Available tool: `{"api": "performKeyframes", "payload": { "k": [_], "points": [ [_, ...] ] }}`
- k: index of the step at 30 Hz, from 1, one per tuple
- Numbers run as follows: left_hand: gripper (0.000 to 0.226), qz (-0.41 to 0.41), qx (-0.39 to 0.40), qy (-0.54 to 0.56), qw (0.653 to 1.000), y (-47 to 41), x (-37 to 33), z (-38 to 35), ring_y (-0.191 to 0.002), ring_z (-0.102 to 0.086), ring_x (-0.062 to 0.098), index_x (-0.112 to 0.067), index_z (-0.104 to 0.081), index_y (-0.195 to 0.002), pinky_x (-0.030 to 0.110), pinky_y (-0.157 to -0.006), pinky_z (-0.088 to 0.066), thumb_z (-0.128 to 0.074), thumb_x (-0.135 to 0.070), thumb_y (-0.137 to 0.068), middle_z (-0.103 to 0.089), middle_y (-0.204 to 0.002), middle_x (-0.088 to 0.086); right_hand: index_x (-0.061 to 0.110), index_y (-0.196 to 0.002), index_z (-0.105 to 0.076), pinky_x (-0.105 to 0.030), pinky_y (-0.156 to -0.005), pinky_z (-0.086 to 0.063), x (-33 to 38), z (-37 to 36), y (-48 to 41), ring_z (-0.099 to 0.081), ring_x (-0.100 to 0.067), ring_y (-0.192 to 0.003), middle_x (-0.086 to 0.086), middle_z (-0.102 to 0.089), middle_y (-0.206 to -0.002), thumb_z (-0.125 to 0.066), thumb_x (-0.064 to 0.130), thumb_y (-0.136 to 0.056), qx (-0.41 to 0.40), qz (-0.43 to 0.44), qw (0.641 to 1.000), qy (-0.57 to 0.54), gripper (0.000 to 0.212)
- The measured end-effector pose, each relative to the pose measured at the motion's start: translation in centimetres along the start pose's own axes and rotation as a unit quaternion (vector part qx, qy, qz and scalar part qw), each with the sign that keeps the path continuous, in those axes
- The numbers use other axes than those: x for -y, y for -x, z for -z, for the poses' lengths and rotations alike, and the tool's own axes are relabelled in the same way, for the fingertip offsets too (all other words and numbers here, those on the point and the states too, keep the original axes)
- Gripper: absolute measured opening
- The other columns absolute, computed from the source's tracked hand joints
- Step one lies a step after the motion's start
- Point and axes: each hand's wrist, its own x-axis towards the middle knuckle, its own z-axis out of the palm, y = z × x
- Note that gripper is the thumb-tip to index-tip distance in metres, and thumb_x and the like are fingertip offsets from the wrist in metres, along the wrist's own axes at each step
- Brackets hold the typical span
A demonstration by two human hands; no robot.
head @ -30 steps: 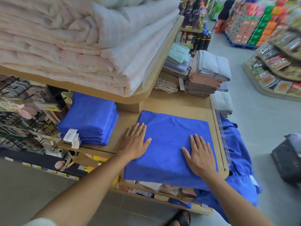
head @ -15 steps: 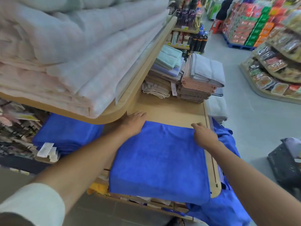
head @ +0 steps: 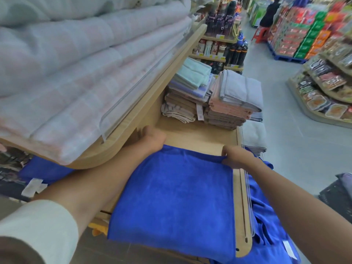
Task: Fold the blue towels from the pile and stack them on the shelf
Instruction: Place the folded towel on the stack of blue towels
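Head view: left hand (head: 152, 139) and right hand (head: 236, 157) each pinch a far corner of the half-folded blue towel (head: 175, 197) on the shelf (head: 196, 136), folded stack (head: 43, 170) left of left hand, unfolded pile (head: 266, 225) right of right hand, task looks partway.

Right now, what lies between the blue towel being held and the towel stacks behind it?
Only a bare stretch of wooden shelf separates the blue towel from the towel stacks in the head view.

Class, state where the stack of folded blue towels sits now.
Head view, far left: the folded blue stack lies under the curved upper shelf, left of the left forearm.
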Motion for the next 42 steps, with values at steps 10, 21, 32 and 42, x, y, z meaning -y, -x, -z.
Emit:
{"api": "performKeyframes", "payload": {
  "k": [10,21,32,42],
  "points": [
    [0.022,0.021,-0.18,0.121,0.976,2.4,2.5,2.6,-0.091,-0.069,0.034,-0.011,-0.068,-0.1,0.033,-0.06,-0.037,-0.051,-0.002,-0.091,-0.071,-0.1,0.012,0.028,-0.093,-0.072,-0.041,-0.077,-0.057,-1.7,3.1,1.8,-0.064,-0.025,-0.092,0.001,-0.07,-0.095,-0.065,0.025,-0.086,-0.196,-0.01,0.973,-0.119,0.009],
    [0.006,-0.13,-0.199,0.425,0.874,13.2,6.1,0.9,-0.092,-0.058,0.027,0.007,-0.061,-0.092,0.023,-0.084,-0.046,-0.058,0.003,-0.095,-0.06,-0.082,0.012,0.026,-0.089,-0.076,-0.031,-0.066,-0.046,-1.0,0.3,14.1,-0.058,-0.006,-0.064,0.007,-0.069,-0.079,-0.079,0.016,-0.083,-0.274,0.009,0.935,-0.224,0.012],
    [0.018,-0.195,-0.235,0.293,0.906,22.0,5.1,-10.7,-0.09,-0.065,0.005,-0.038,-0.071,-0.1,0.023,-0.061,-0.038,-0.065,-0.051,-0.09,-0.067,-0.101,-0.017,0.053,-0.085,-0.062,-0.026,-0.07,-0.051,2.3,-11.3,25.3,-0.058,0.008,-0.076,0.027,-0.062,-0.095,-0.073,0.03,-0.089,-0.169,-0.002,0.978,-0.121,0.026],
    [0.03,-0.184,-0.28,0.333,0.881,22.5,2.2,-12.2,-0.093,-0.059,0.006,-0.038,-0.069,-0.103,0.028,-0.066,-0.048,-0.043,-0.052,-0.098,-0.065,-0.099,-0.019,0.043,-0.121,-0.064,-0.024,-0.072,-0.043,8.2,-11.3,23.1,-0.062,-0.005,-0.099,0.024,-0.059,-0.12,-0.048,0.059,-0.092,-0.212,0.022,0.972,-0.101,0.037]
  ]
}}
